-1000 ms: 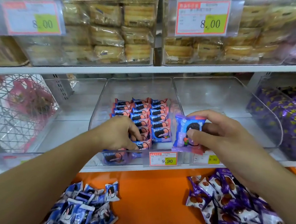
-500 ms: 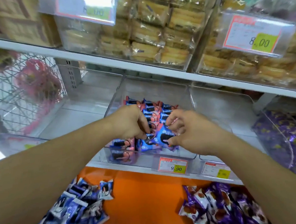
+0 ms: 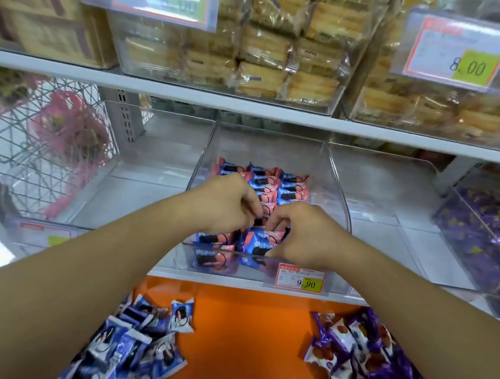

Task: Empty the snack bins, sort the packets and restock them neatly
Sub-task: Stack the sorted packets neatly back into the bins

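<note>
Two bare forearms on show, no sleeves reaching the wrists, no watch, no bracelet, no gloves. Left hand (image 3: 226, 203): no rings that can be made out, knuckles rounded. Right hand (image 3: 302, 233): likewise unadorned, fingernails too blurred to judge. Both arms run off the frame's lower edge, at about seven and five o'clock.

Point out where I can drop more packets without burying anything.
Free: the orange surface between the blue-white packet heap and the purple packet heap; the clear bin right of the pink-blue packets; the bin to their left. Crowded: the middle bin's front, where the left hand and right hand work.
</note>
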Demonstrator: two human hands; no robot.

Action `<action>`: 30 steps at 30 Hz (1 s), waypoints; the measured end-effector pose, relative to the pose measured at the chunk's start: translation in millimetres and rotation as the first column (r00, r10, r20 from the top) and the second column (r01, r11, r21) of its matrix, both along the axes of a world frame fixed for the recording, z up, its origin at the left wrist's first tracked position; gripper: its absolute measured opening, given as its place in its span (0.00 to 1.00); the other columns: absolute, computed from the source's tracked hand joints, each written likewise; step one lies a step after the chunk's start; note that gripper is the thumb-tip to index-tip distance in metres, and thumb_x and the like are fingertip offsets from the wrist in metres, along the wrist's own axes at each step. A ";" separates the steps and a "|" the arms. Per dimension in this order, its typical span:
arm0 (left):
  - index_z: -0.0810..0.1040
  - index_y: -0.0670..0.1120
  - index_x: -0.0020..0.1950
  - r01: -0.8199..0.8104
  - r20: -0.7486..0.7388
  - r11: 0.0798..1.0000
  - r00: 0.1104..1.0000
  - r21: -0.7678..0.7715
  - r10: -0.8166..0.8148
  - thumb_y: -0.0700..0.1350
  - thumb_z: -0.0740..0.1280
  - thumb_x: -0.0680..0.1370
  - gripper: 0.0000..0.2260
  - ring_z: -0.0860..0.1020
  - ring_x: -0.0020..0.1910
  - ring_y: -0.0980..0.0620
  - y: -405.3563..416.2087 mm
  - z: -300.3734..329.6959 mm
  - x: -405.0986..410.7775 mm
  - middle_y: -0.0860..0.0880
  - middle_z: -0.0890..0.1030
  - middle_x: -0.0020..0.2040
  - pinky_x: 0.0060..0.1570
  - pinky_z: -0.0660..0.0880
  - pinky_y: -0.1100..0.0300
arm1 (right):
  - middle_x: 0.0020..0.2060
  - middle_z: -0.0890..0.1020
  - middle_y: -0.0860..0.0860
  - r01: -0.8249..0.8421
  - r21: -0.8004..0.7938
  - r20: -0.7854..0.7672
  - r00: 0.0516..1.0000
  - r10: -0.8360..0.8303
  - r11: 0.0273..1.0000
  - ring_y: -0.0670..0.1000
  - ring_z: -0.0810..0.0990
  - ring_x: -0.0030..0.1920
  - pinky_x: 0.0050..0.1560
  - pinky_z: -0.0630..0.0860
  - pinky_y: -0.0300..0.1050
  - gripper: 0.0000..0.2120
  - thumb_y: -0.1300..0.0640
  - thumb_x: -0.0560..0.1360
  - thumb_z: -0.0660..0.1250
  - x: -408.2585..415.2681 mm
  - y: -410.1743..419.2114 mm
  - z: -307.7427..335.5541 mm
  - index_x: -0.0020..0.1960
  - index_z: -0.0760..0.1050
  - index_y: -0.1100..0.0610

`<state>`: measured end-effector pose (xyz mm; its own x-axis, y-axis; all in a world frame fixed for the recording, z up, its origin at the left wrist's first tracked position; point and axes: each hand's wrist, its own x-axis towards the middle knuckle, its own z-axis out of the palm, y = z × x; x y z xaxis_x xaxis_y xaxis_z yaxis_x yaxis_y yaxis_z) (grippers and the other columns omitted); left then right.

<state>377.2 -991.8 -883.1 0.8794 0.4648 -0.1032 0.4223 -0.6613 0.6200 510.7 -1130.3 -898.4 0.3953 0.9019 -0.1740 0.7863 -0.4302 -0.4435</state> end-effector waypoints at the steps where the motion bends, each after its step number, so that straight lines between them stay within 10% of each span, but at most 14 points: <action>1: 0.87 0.51 0.54 -0.005 0.027 0.999 1.000 0.034 0.004 0.39 0.72 0.79 0.09 0.79 0.40 0.69 -2.0 4.3 -5.7 0.61 0.83 0.43 0.37 0.69 0.79 | 0.48 0.82 0.43 -0.006 -0.003 -0.009 1.000 0.006 1.000 0.46 0.81 0.49 0.48 0.80 0.44 0.20 0.50 0.64 0.86 0.8 1.9 -0.4 0.51 0.82 0.47; 14: 0.79 0.54 0.68 -0.185 0.266 0.902 0.961 0.389 0.082 0.40 0.72 0.78 0.19 0.70 0.70 0.54 -1.4 -4.4 -101.4 0.56 0.74 0.70 0.69 0.57 0.69 | 0.50 0.83 0.46 -0.083 -0.057 -0.179 0.981 0.072 0.995 0.45 0.85 0.47 0.39 0.82 0.35 0.17 0.62 0.70 0.83 9.0 9.6 10.0 0.55 0.84 0.50; 19: 0.63 0.54 0.82 -0.217 0.245 0.922 0.959 0.321 0.141 0.46 0.66 0.83 0.27 0.63 0.78 0.59 2.5 -14.1 -105.2 0.60 0.62 0.81 0.70 0.50 0.74 | 0.47 0.85 0.48 -0.064 -0.025 -0.234 0.971 0.056 0.998 0.49 0.88 0.41 0.41 0.86 0.46 0.14 0.63 0.69 0.83 5.1 13.5 7.0 0.50 0.86 0.50; 30: 0.69 0.53 0.79 -0.224 0.273 0.921 0.952 0.320 0.137 0.45 0.67 0.82 0.25 0.65 0.76 0.59 6.4 -17.9 -105.2 0.59 0.67 0.79 0.61 0.42 0.86 | 0.39 0.85 0.46 -0.120 -0.024 -0.063 0.991 0.118 0.992 0.45 0.84 0.42 0.46 0.85 0.48 0.11 0.58 0.67 0.84 3.9 18.6 -3.7 0.44 0.86 0.48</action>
<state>272.0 -985.4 -901.0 0.7546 0.5862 0.2949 0.4217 -0.7776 0.4665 514.6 -1111.6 -902.1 0.2731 0.9365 -0.2201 0.8043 -0.3478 -0.4818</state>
